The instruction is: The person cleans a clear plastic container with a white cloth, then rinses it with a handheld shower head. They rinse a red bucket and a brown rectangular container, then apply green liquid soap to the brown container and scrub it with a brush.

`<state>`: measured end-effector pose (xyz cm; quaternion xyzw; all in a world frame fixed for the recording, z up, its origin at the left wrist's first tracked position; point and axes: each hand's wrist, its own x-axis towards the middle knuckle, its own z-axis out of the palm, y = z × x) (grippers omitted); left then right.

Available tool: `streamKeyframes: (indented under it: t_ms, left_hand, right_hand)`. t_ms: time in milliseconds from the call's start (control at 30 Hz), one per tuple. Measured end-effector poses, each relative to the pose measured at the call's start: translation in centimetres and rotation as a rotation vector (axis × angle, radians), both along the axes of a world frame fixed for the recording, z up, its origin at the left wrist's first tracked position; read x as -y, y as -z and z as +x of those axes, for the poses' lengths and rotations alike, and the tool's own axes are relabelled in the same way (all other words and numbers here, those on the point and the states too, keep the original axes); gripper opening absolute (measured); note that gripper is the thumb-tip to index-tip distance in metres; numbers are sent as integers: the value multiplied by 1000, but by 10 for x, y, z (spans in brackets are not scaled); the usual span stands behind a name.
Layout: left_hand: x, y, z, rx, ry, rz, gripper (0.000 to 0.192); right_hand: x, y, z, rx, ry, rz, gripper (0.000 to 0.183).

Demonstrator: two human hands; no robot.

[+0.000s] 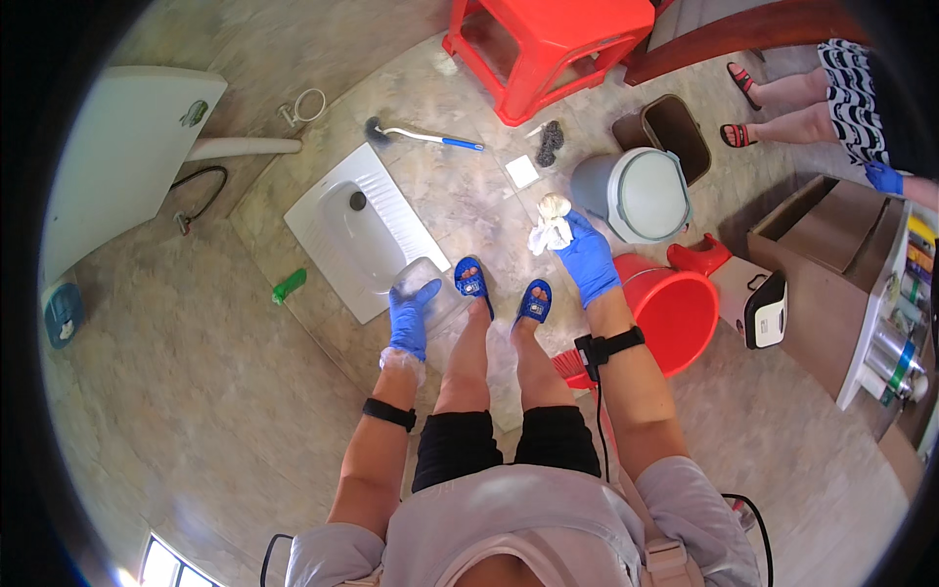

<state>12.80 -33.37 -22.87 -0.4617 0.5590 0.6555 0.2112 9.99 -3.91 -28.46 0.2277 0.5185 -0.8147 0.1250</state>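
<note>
My left hand (412,315), in a blue glove, grips a clear plastic tub or lid (449,297) above the near edge of a white squat toilet (308,214). A crumpled white tissue or cloth (552,229) is in my right hand (589,264), which is also gloved in blue. That hand is over the tiled floor, left of the red bucket (686,315). Beyond it lie a small white square (521,172) and dark wire scourers (549,144). A toilet brush with a white and blue handle (433,138) rests behind the squat toilet.
A red plastic stool (565,29) stands at the back. On the right are a lidded pail (651,194), a brown bin (697,139) and a cardboard box (814,293). Another person's gloved hand (884,178) shows at far right. A green object (289,286) lies left of the toilet.
</note>
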Motion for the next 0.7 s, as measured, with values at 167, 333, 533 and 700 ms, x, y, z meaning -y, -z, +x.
streamKeyframes:
  t_ms: [167,333,533,700]
  left_hand:
    - [-3,0,0,19,88,-21,64]
    - [-2,-4,1,36,60,-14,66]
    - [-13,-23,-11,22,78,19,73]
    - [-32,-27,-23,-36,150,-24,70]
  right_hand:
    - [2,-30,9,-70,32,264,37]
    - [-59,-31,39,20,534,-393,36]
    - [-137,-48,118,135,740,-365,34]
    - [-186,-70,148,158,867,-235,30]
